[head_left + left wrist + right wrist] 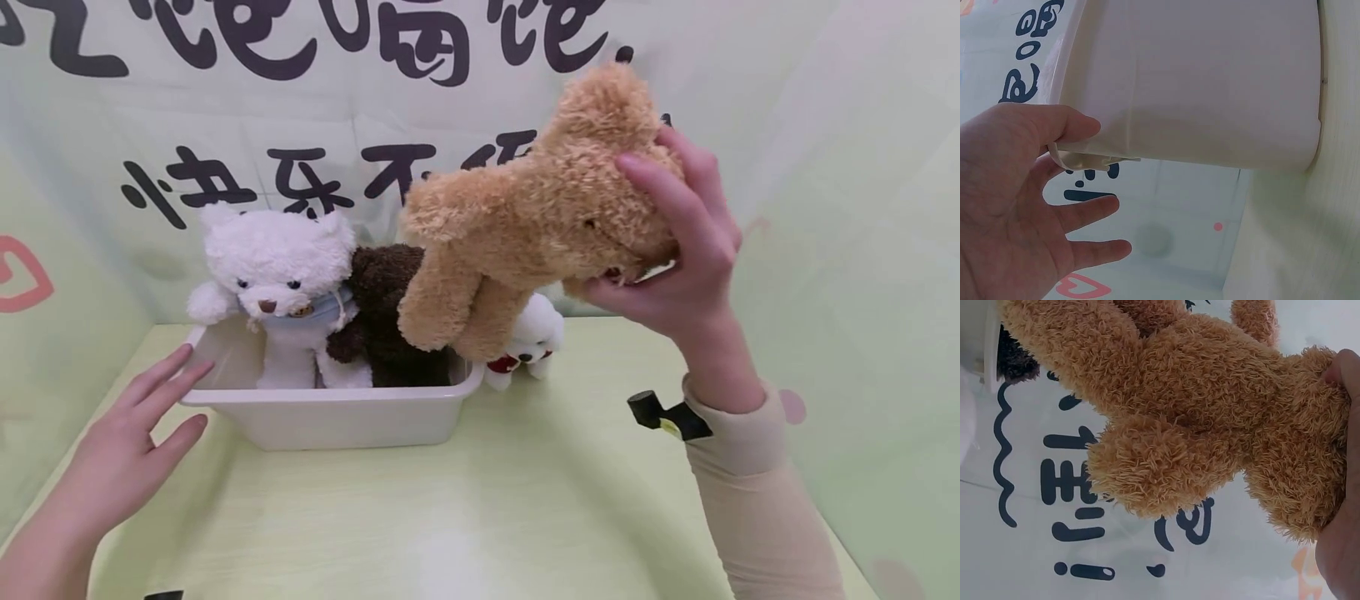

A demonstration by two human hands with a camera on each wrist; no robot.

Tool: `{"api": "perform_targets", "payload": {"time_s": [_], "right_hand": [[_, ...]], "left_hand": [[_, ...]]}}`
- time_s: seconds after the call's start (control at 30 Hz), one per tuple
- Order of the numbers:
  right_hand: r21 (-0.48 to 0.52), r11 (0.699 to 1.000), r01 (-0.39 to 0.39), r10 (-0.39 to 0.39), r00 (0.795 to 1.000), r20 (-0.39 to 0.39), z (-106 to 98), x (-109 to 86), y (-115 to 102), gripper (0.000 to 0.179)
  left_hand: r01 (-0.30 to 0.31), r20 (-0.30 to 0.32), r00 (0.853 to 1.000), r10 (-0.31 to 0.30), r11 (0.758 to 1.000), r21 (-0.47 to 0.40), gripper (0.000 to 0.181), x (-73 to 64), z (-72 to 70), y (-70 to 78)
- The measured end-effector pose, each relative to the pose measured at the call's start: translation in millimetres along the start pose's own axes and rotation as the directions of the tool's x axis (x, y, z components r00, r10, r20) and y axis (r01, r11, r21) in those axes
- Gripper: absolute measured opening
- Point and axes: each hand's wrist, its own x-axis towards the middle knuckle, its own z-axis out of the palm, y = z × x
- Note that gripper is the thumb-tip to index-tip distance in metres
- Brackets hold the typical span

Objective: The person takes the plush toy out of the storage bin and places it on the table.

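Bear: tan curly plush, aloft, two o'clock from white plastic tub
Right hand: grips its three-o'clock end; I'd keep limbs rim-clear
Left hand: fingers spread, nine-o'clock rim; steady it

Tan bear is basically caramel fur, no pattern. White bear has a brown nose plus a light blue collar. Other plush is dark chocolate brown. Tub: plain white. Little dog: white with some red. Table is pale yellow-green, faintly streaky. Backdrop: soft green and whitish, black lettering, red heart outline. Sleeve: plain beige.
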Motion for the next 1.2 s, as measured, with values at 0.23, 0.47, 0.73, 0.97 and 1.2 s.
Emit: {"api": "perform_targets", "payload": {"time_s": [0.23,0.47,0.73,0.97,1.2], "right_hand": [[-0.057,0.997,-0.049,0.052,0.998,0.047,-30.1,0.1,-1.0,0.067],[-0.070,0.995,-0.073,0.082,0.988,0.130,-47.0,-7.6,7.9,0.061],[-0.062,0.993,-0.104,0.112,0.984,0.136,-59.4,-11.9,7.3,0.055],[-0.088,0.985,-0.149,0.163,0.969,0.187,-72.0,-13.4,4.7,0.047],[-0.120,0.976,-0.185,0.210,0.943,0.257,-92.1,-19.2,12.0,0.051]], "left_hand": [[-0.005,-0.005,1.000,0.006,1.000,0.011,0.064,1.0,0.7,2.5],[-0.002,-0.014,1.000,0.002,1.000,0.013,0.063,-0.1,-2.5,-1.2],[0.019,-0.005,1.000,-0.019,1.000,0.000,0.063,1.3,0.6,1.2],[0.027,-0.005,1.000,-0.027,1.000,0.005,0.064,1.4,-0.4,1.2],[0.027,-0.007,1.000,-0.027,1.000,0.009,0.065,2.3,0.8,3.4]]}}
